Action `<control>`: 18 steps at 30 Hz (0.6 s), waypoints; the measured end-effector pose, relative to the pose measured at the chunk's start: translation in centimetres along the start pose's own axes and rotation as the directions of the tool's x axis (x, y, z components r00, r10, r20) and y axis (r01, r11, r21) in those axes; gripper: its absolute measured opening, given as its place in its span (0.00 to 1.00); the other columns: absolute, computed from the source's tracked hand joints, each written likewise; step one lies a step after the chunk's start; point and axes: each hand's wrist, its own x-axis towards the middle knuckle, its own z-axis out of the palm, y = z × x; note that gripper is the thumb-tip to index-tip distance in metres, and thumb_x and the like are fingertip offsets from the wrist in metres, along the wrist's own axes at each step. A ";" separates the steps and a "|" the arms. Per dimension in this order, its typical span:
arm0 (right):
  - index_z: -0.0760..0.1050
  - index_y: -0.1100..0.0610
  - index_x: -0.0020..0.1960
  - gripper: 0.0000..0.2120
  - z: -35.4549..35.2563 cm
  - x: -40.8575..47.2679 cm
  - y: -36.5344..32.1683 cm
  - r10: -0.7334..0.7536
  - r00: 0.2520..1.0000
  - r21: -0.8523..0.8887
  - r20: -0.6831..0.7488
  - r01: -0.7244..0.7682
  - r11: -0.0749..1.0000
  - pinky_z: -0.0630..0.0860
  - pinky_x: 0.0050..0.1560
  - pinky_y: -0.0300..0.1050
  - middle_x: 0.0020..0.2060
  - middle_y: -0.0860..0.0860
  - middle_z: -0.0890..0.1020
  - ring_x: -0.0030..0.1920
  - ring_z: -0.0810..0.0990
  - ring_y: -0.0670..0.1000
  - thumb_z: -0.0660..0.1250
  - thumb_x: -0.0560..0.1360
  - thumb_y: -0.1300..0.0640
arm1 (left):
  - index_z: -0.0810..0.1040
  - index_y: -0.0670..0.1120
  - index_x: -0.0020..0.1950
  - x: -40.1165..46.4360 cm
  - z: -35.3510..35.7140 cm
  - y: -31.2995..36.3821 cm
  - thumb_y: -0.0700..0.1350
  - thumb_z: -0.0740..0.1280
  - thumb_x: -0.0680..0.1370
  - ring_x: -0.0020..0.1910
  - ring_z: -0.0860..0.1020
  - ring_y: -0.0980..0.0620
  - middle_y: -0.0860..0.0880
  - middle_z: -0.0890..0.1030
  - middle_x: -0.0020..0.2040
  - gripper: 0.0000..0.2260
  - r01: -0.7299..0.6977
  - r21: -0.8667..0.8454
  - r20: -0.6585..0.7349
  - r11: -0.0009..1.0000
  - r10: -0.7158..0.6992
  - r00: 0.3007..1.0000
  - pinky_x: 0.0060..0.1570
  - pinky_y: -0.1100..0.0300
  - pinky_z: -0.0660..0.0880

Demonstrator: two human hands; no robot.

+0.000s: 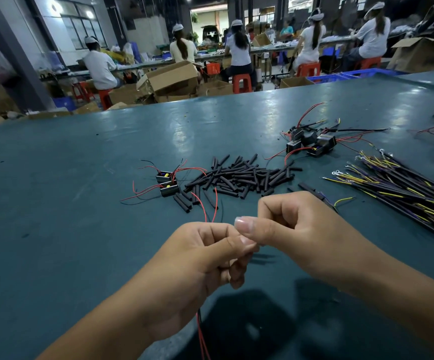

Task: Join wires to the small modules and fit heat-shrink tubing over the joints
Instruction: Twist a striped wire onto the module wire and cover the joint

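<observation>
My left hand [205,258] and my right hand [288,224] meet above the near edge of the green table [80,190]. The left hand grips thin red wires [214,206] that stick up from its fist and hang below it. My right hand pinches at the same spot with thumb and forefinger; what lies between the fingertips is hidden. A pile of black heat-shrink tubes [239,176] lies just beyond the hands. Two small black modules [167,181] with red and black leads sit left of the pile.
More black modules [312,144] with red leads lie at the back right. A bundle of black, yellow and purple wires [403,188] with ring terminals spreads along the right side. Several seated people work at benches beyond the table, among cardboard boxes and red stools.
</observation>
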 end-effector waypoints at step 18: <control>0.76 0.50 0.52 0.12 -0.8 0.6 0.9 -0.043 0.981 0.375 0.188 -0.031 0.927 0.68 0.31 0.34 0.38 0.55 0.81 0.33 0.71 0.46 0.60 0.73 0.62 | 0.83 0.45 0.36 0.3 -1.2 0.7 0.48 0.75 0.70 0.28 0.71 0.52 0.46 0.76 0.32 0.07 -0.171 0.174 -0.273 0.970 0.215 0.938 0.30 0.65 0.70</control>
